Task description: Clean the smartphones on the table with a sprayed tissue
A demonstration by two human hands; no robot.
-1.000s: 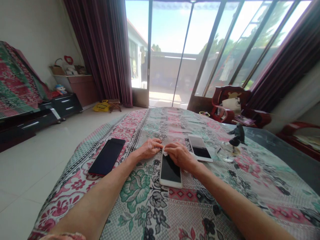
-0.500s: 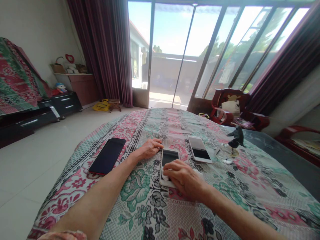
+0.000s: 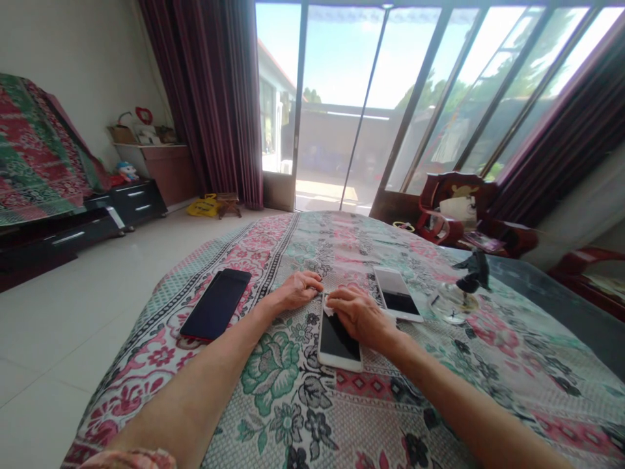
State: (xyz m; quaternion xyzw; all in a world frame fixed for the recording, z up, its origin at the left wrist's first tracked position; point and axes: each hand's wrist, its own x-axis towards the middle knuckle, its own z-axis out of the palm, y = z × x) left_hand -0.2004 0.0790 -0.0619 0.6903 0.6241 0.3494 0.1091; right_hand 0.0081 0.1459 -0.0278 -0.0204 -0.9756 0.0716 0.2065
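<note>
A white smartphone [image 3: 340,342] with a dark screen lies face up on the patterned tablecloth in front of me. My left hand [image 3: 299,290] rests at its top left corner, with bent fingers pressed against the edge. Over the upper part of the screen, my right hand [image 3: 359,314] is closed on a white tissue [image 3: 329,311], mostly hidden under the fingers. Just right of it lies a second white smartphone [image 3: 398,294]. A clear spray bottle [image 3: 454,303] with a black trigger head stands farther right. To the left of my left forearm is a large dark phone [image 3: 216,305].
The floral cloth [image 3: 273,365] covers a round-edged table. Beyond it are a glass door [image 3: 336,150] and a carved red chair [image 3: 454,202] holding a bag. A yellow bag [image 3: 202,206] and small wooden stool [image 3: 228,204] sit on the floor at left.
My right hand has moved up the phone's screen with the tissue, from its lower part to its top end. My left hand stays at the corner. The view has shifted slightly.
</note>
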